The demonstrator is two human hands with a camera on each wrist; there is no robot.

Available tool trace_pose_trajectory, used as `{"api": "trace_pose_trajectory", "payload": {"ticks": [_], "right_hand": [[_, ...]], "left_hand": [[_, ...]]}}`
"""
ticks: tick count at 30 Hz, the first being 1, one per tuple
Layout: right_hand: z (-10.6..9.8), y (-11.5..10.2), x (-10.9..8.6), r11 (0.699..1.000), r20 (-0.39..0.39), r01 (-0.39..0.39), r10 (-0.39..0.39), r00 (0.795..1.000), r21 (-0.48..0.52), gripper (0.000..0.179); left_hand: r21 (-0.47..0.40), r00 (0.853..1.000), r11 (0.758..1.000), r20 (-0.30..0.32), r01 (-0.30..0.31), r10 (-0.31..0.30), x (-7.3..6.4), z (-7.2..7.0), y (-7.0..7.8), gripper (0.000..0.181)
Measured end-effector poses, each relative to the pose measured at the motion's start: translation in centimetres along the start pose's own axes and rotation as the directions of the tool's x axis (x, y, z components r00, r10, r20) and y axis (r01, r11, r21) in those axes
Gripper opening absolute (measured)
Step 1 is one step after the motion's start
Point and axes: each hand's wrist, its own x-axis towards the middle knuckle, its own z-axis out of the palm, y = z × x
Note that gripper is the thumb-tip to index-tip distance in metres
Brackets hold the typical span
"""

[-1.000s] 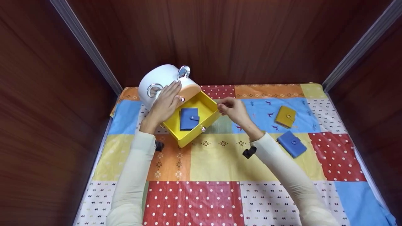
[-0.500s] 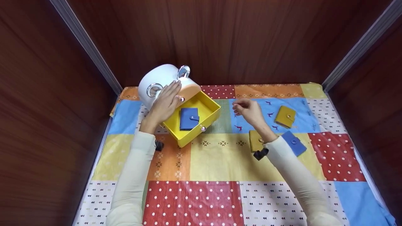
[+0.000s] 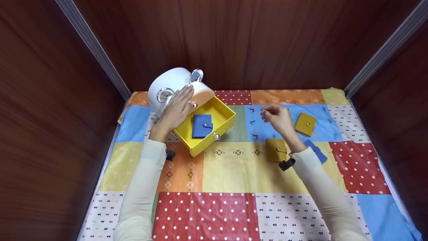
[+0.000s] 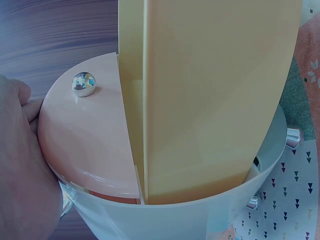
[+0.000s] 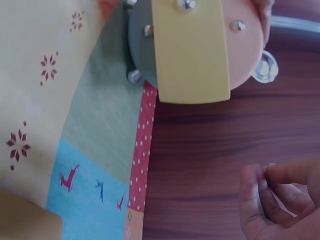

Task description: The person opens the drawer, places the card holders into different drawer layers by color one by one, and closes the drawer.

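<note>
A white rounded cabinet (image 3: 172, 80) with round chrome ears stands at the left back. My left hand (image 3: 177, 108) rests on its top with straight fingers. Below the peach upper drawer front (image 4: 85, 135), a yellow drawer (image 3: 220, 112) is pulled out. A blue card holder (image 3: 201, 126) with a snap strap lies in it. My right hand (image 3: 278, 117) hovers right of the drawer, apart from it, fingers loosely curled with nothing between them. Near its wrist lies a mustard card holder (image 3: 276, 149). The right wrist view shows the right hand's fingers (image 5: 250, 200) bent and bare.
Another mustard card holder (image 3: 305, 124) lies farther right. A second blue card holder (image 3: 317, 152) is partly hidden by the right sleeve. A patchwork tablecloth (image 3: 230, 167) covers the table. Dark wood-grain panels (image 3: 254, 43) enclose the back and sides.
My right hand has moved right, away from the drawer's corner, uncovering the nearer mustard card holder. The left hand, cabinet and drawer have stayed in place.
</note>
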Motion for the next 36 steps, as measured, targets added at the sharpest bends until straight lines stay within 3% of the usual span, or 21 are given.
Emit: {"api": "trace_pose_trajectory", "payload": {"ticks": [10, 15, 19, 36], "right_hand": [[-1.5, -2.1, -1.7, 0.999, -0.005, 0.033, -0.033, 0.999, -0.015, 0.019], [-2.3, -0.1, -1.2, 0.999, -0.023, 0.051, -0.05, 0.998, 0.005, 0.018], [-3.1, 2.0, -0.8, 0.998, -0.062, 0.039, -0.042, 0.997, -0.038, 0.017], [-5.8, 4.1, -1.8, 0.983, -0.156, -0.034, 0.005, 0.988, -0.181, 0.017]], "left_hand": [[-0.003, 1.0, 1.0, -0.009, 0.001, -0.001, 0.0, 0.1, 0.0, 0.048], [-0.014, 1.0, 1.0, -0.007, 0.005, -0.005, -0.1, 0.1, 0.0, 0.048], [-0.023, 1.0, 1.0, -0.01, -0.002, 0.002, -0.2, 0.1, 0.0, 0.048], [-0.01, 1.0, 1.0, -0.005, 0.0, 0.0, 0.0, 0.0, 0.0, 0.048]]}}
